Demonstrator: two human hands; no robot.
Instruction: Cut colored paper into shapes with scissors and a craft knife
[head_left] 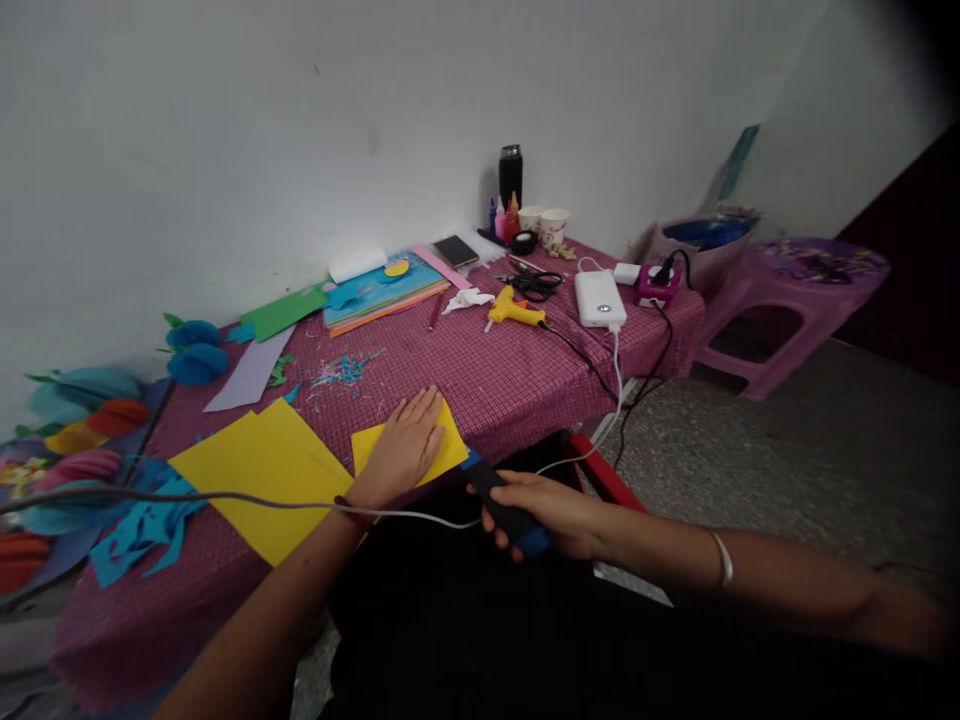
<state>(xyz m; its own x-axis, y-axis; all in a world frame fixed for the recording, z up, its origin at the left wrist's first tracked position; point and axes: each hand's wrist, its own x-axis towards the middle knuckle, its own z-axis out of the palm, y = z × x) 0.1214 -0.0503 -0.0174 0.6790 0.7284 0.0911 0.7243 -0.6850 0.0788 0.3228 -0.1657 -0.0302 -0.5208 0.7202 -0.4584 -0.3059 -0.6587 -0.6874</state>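
My left hand (405,445) lies flat with fingers stretched out on a small yellow paper sheet (450,450) at the near edge of the table. A larger yellow sheet (259,465) lies just to its left. My right hand (551,515) is closed around a black and blue tool (510,510), which looks like a cutter; its tip touches the small sheet's right corner. A thin cable (420,516) crosses over my left wrist.
The table has a pink checked cloth (487,375). On it are a yellow glue gun (514,310), scissors (536,283), a white power bank (598,297), stacked coloured paper (382,290), cups (553,225) and a black flask (511,175). Paper flowers (82,430) sit left. A purple stool (780,300) stands right.
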